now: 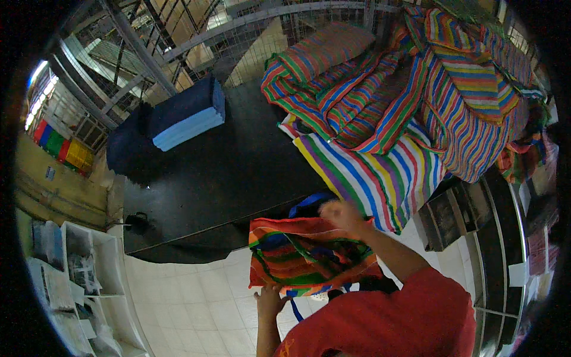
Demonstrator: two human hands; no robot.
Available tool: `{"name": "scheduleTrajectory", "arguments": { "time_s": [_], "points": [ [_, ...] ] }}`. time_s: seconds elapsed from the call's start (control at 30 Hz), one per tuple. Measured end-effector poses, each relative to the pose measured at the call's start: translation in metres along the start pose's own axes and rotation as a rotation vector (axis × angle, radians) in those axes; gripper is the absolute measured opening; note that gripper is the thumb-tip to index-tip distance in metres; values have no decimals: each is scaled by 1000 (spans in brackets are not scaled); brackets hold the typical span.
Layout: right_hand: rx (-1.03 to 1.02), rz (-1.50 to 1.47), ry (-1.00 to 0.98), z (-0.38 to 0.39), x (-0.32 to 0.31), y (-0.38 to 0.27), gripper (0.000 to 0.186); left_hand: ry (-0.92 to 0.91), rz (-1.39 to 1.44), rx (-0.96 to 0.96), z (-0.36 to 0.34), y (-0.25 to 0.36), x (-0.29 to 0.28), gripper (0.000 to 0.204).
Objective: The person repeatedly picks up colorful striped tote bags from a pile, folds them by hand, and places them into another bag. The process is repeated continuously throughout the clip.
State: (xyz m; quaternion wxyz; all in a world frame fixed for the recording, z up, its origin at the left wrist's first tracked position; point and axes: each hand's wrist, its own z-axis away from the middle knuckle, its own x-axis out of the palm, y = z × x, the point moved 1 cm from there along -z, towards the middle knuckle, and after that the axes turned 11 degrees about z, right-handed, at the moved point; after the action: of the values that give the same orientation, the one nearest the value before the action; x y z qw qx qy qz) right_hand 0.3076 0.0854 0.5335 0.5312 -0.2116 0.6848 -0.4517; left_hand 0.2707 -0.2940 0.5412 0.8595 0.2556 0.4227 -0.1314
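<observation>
Head view: orange striped fabric (297,262) at blk tbl's (238,172) near edge, above floor (196,303). L hand (270,301) grips its lower-left edge; R hand (344,214) blurred nr top edge, can't tell if closed. Striped cloth pile (369,95) beyond on tbl, folded blue stack (189,128) far L.

No readable text, small label (50,173) on yellowish wall (35,156), too blurred

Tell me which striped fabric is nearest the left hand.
The mostly orange striped fabric, right at the left hand; the other striped fabrics are heaped farther off on the black table.
</observation>
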Motion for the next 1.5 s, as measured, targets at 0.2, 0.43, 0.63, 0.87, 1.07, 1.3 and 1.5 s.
{"name": "scheduleTrajectory", "arguments": {
  "time_s": [0.2, 0.43, 0.63, 0.87, 1.07, 1.3, 1.5],
  "points": [
    [429, 633, 772, -66, -131, -13, 77, 99, 74, -37, 25, 73, -37, 62],
    [554, 811, 384, -143, -99, 0, 69, -90, 54, -81, 32, 128, -15, 75],
    [212, 645, 558, -151, -138, 20, 31, -30, 83, 36, 21, 164, -29, 70],
    [-209, 417, 502, 117, -281, 31, 21, 129, 508, 292, -27, 152, -40, 53],
    [71, 533, 907, 244, -308, 109, 25, 754, 1212, 410, -119, 190, -101, 120],
    [394, -869, 1173, 228, -268, 147, 92, 919, 1625, 297, -163, 177, -116, 113],
    [516, -1143, 845, 217, -301, 198, 60, 1055, 1191, 655, -167, 235, -129, 88]
  ]
}}
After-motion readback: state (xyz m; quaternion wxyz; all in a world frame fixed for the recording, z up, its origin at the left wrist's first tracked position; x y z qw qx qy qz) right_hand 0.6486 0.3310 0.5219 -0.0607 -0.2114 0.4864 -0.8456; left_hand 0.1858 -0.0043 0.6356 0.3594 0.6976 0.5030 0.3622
